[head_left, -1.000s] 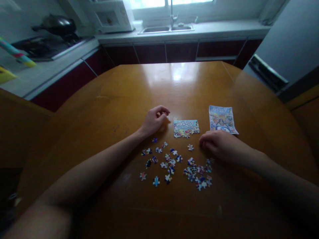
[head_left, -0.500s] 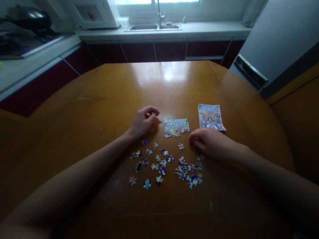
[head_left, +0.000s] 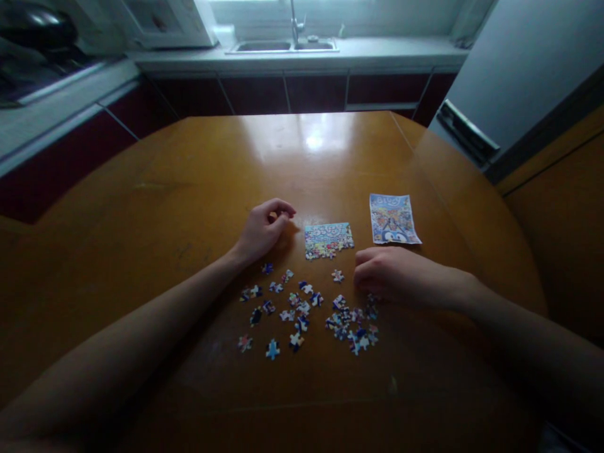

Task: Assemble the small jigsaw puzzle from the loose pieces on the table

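My left hand (head_left: 265,228) rests on the table left of the partly joined puzzle (head_left: 329,240), its fingers loosely curled and thumb close to the forefinger, with nothing visible in them. My right hand (head_left: 389,270) is low over the table, right of a single loose puzzle piece (head_left: 337,275). Its fingers bend downward and are closed; whatever is under them is hidden. The joined part has a straight top edge and a jagged lower edge. Several loose pieces (head_left: 302,305) are scattered nearer to me, and a denser cluster (head_left: 346,321) lies just below my right hand.
A printed picture sheet (head_left: 394,220) lies beyond my right hand. All this is on a large brown wooden table (head_left: 212,163). Behind it are a counter with a sink (head_left: 283,47), a white microwave (head_left: 165,22), and a grey fridge (head_left: 514,75) on the right.
My right hand has drawn slightly nearer to me, away from the picture sheet, and its fingers have turned further down. The left hand stays put; the whole view has shifted a little.
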`<state>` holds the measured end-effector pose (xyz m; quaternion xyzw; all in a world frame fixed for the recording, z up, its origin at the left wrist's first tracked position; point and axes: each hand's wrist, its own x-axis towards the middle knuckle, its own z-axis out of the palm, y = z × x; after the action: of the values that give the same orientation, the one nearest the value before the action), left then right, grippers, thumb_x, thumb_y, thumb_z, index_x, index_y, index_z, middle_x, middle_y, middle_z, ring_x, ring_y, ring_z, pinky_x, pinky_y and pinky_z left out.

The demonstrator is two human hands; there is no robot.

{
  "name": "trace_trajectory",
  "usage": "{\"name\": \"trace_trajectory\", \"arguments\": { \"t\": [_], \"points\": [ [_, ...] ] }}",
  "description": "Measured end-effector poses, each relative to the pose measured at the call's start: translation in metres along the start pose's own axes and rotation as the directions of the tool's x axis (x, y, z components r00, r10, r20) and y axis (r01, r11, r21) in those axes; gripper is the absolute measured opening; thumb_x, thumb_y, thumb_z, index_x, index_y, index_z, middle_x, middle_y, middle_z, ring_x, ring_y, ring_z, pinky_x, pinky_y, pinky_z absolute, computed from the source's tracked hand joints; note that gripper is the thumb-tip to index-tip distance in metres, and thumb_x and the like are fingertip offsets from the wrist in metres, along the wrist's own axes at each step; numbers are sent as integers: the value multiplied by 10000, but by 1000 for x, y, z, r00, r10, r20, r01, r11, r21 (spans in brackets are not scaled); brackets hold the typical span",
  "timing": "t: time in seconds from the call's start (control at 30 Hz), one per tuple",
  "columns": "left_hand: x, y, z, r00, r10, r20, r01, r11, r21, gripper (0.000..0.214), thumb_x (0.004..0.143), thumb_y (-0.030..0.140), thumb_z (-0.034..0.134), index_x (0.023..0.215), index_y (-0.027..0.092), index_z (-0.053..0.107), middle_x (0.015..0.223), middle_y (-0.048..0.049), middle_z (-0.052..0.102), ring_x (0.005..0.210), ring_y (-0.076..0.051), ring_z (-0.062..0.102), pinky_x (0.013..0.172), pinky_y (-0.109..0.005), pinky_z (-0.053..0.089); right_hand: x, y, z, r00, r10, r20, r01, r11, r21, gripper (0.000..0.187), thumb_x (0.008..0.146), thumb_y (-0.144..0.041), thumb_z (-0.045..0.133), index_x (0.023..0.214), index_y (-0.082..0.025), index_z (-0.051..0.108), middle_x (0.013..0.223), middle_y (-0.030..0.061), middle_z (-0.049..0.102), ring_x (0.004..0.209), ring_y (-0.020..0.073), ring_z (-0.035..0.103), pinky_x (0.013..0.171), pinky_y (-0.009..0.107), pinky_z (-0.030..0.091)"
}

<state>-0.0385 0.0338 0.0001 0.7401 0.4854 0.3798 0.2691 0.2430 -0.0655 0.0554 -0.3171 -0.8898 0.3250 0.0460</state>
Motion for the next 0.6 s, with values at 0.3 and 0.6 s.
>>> {"name": "trace_trajectory", "arguments": {
  "t": [0.3,0.6],
  "points": [
    [0,-2,0,1000,-17,7,17,1000,-4,123,829,222,557,836,184,673,835,-35,700,682,-130,591,619,-265,453,-11,14,-17,977,202,-70,-210,967,-144,170,863,-128,559,799,-187,704,893,60,678,798,167,611,714,279,434],
    [0,-3,-1,1000,-22,6,22,1000,11,139,834,259,557,845,187,676,832,-32,695,683,-141,589,610,-269,449,-13,8,-18,977,211,37,-205,970,-131,163,857,-171,580,722,-180,671,813,41,669,713,145,590,660,259,420]
  ]
}}
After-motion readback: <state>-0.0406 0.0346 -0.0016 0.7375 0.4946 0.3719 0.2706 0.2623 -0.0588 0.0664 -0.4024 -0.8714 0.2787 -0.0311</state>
